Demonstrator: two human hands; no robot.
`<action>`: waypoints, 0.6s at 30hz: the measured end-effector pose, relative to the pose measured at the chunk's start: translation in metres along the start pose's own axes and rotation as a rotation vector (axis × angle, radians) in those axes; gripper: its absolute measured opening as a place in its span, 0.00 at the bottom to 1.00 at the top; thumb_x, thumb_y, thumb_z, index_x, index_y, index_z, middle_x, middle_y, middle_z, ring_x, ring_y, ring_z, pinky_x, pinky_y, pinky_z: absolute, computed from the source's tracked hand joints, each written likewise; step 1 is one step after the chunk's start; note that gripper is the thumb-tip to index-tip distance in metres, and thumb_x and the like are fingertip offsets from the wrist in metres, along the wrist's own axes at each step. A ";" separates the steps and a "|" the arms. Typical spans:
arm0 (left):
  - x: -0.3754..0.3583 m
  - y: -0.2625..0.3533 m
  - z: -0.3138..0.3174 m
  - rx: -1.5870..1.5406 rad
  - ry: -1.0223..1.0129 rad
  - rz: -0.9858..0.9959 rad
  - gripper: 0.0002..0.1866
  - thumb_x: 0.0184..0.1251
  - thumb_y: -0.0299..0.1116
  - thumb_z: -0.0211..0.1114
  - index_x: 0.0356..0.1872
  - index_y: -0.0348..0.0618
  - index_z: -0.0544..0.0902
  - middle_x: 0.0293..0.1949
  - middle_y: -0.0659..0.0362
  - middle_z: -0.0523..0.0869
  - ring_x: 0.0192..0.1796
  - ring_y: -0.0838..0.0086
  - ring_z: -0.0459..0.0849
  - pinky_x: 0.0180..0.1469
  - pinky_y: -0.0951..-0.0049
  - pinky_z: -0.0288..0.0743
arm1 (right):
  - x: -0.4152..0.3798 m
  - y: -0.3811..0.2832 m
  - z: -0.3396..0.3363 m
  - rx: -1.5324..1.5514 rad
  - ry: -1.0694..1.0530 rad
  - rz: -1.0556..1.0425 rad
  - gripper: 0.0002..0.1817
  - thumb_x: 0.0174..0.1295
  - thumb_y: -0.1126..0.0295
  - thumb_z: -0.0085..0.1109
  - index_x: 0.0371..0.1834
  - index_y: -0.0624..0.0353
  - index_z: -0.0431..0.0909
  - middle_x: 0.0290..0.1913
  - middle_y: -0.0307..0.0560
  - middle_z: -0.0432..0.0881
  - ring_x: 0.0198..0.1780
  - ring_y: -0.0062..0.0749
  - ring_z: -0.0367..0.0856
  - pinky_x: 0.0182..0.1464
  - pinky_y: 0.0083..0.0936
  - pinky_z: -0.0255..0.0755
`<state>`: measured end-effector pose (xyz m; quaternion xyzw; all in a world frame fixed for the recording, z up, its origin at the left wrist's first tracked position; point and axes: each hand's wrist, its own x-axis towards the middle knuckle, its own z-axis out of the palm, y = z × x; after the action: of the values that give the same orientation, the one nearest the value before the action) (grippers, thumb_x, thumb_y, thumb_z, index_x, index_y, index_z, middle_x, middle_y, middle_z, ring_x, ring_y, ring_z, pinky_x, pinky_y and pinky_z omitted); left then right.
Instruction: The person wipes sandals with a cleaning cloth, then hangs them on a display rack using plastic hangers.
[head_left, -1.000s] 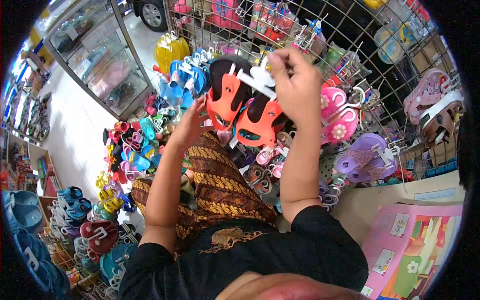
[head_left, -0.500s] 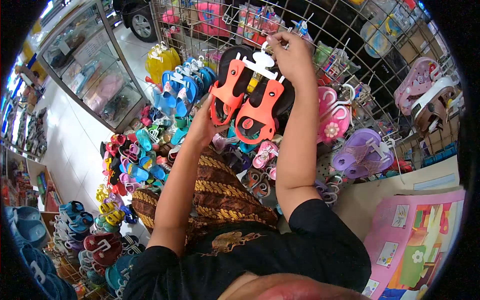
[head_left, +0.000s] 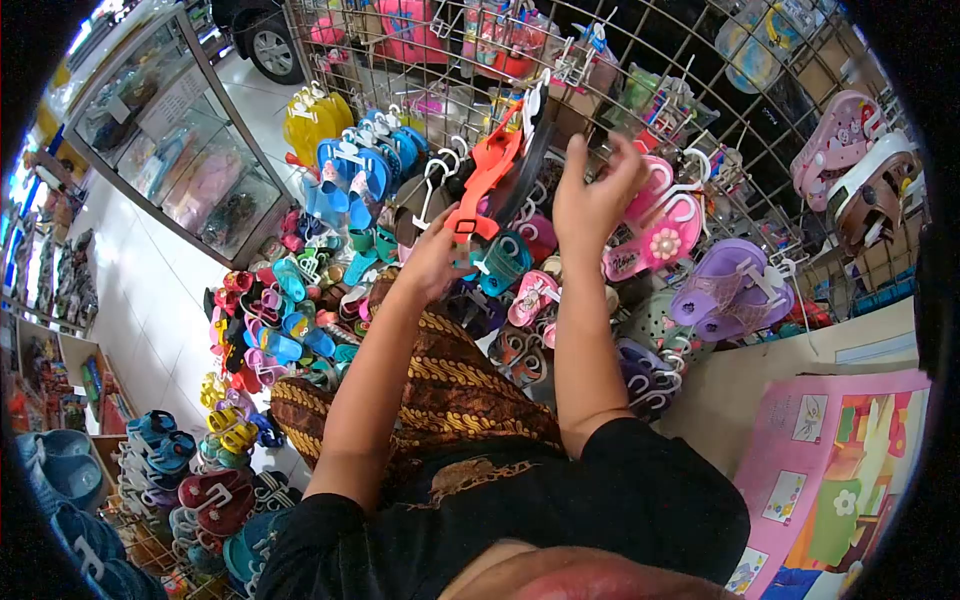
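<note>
My left hand [head_left: 434, 262] grips a pair of orange and black sandals [head_left: 492, 165] by the lower end. The pair is turned edge-on, with its white hanger [head_left: 534, 98] at the top near the wire grid. My right hand [head_left: 596, 190] is raised to the right of the pair and apart from it, fingers loosely bent and spread, holding nothing. Close beside that hand hang pink sandals with a flower [head_left: 655, 240]. Below the orange pair is a teal clog [head_left: 503, 262], and a white hanger [head_left: 432, 190] shows just left of it.
A wire grid rack [head_left: 690, 60] with hung goods spans the far side. Blue sandals [head_left: 352, 170] and purple sandals [head_left: 730, 290] hang on either side. At the left stands a glass cabinet [head_left: 185, 130] on a white tiled floor [head_left: 140, 300]. A pink printed sheet [head_left: 800, 450] lies right.
The orange sandals have turned from facing me to edge-on. My right hand has let go of their hanger and come down and toward me; my left hand still holds them.
</note>
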<state>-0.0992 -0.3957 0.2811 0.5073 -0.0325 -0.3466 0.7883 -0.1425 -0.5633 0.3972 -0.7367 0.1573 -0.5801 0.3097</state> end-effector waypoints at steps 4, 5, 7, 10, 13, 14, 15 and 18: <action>0.004 -0.017 -0.005 -0.058 0.015 0.003 0.23 0.71 0.40 0.54 0.66 0.54 0.66 0.55 0.59 0.75 0.54 0.66 0.77 0.47 0.57 0.75 | -0.047 0.037 -0.001 0.316 -0.257 0.284 0.27 0.58 0.63 0.65 0.55 0.65 0.67 0.50 0.56 0.74 0.52 0.40 0.73 0.56 0.36 0.66; 0.007 -0.020 -0.007 -0.079 -0.007 0.012 0.23 0.71 0.40 0.54 0.66 0.53 0.66 0.55 0.59 0.75 0.53 0.66 0.77 0.47 0.57 0.75 | -0.051 0.024 -0.007 0.518 -0.363 0.394 0.28 0.58 0.61 0.66 0.56 0.66 0.67 0.51 0.55 0.75 0.52 0.38 0.74 0.56 0.35 0.67; 0.006 -0.020 -0.004 0.027 0.013 0.054 0.32 0.68 0.44 0.59 0.69 0.51 0.58 0.58 0.58 0.73 0.53 0.68 0.75 0.54 0.55 0.72 | -0.057 0.018 -0.007 0.518 -0.485 0.277 0.35 0.56 0.59 0.68 0.59 0.69 0.63 0.51 0.54 0.77 0.50 0.37 0.78 0.55 0.33 0.70; -0.002 -0.015 0.014 0.177 0.047 0.146 0.32 0.64 0.46 0.65 0.64 0.45 0.61 0.56 0.58 0.74 0.55 0.71 0.75 0.54 0.57 0.72 | -0.073 0.014 -0.008 0.343 -0.522 0.195 0.30 0.58 0.59 0.66 0.55 0.69 0.67 0.49 0.57 0.79 0.50 0.39 0.79 0.53 0.32 0.71; -0.009 -0.011 0.030 0.218 0.142 0.247 0.30 0.70 0.48 0.57 0.66 0.46 0.62 0.54 0.57 0.75 0.50 0.69 0.79 0.46 0.65 0.78 | -0.070 0.029 -0.002 0.505 -0.456 0.432 0.23 0.63 0.60 0.61 0.51 0.70 0.71 0.46 0.56 0.81 0.48 0.38 0.80 0.51 0.32 0.71; -0.001 -0.016 0.022 0.153 0.166 0.236 0.31 0.69 0.54 0.54 0.65 0.46 0.64 0.55 0.55 0.75 0.52 0.68 0.78 0.49 0.62 0.77 | -0.067 0.031 -0.001 0.503 -0.396 0.438 0.20 0.67 0.61 0.56 0.48 0.70 0.72 0.43 0.54 0.82 0.45 0.37 0.81 0.49 0.33 0.71; 0.000 -0.015 0.016 0.048 0.125 0.200 0.31 0.69 0.55 0.53 0.64 0.45 0.64 0.56 0.54 0.75 0.52 0.66 0.78 0.51 0.60 0.75 | -0.059 0.035 -0.005 0.435 -0.412 0.422 0.20 0.67 0.60 0.56 0.48 0.69 0.72 0.44 0.54 0.82 0.44 0.36 0.81 0.48 0.34 0.71; 0.001 -0.015 0.006 -0.140 0.040 0.117 0.32 0.70 0.58 0.50 0.64 0.44 0.64 0.58 0.52 0.73 0.55 0.62 0.77 0.58 0.54 0.71 | -0.039 0.044 -0.006 0.441 -0.290 0.397 0.21 0.67 0.59 0.55 0.48 0.71 0.72 0.45 0.58 0.82 0.44 0.40 0.80 0.49 0.36 0.70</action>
<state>-0.1090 -0.4046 0.2719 0.4550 -0.0219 -0.2912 0.8413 -0.1534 -0.5752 0.3409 -0.6820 0.1226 -0.4175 0.5878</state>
